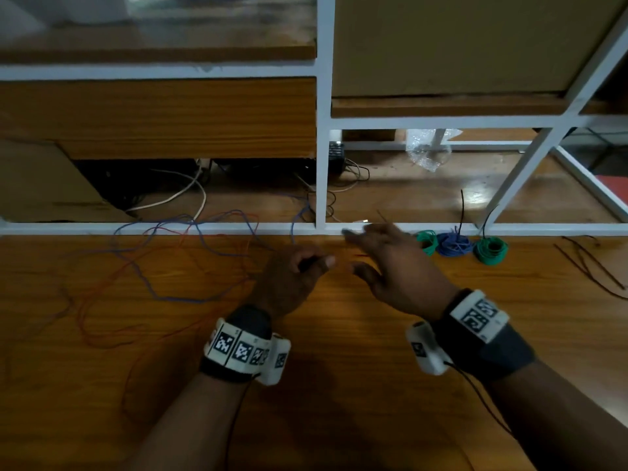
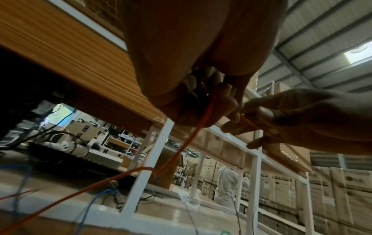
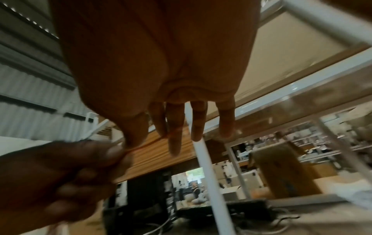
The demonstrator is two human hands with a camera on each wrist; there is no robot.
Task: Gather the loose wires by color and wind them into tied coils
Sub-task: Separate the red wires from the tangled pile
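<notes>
Three wound coils, green [image 1: 426,242], blue [image 1: 453,244] and green [image 1: 491,250], sit at two o'clock by the white frame rail [image 1: 170,228]. Loose blue wire [image 1: 176,297] tangles at ten o'clock. The red wire [image 1: 112,277] sprawls leftward across the counter [image 1: 339,334], one end pulled level, left to right: left hand [image 1: 289,277] curled around it, right hand [image 1: 390,266] pinching it, other fingers spread.

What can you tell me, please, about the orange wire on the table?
The orange wire is thin, flexible and looks plastic-coated. The left hand grips it with curled fingers; a short stretch runs on to the right hand, between thumb and forefinger. The rest trails left in loose uncoiled loops over the wooden table, crossing blue wire.
</notes>
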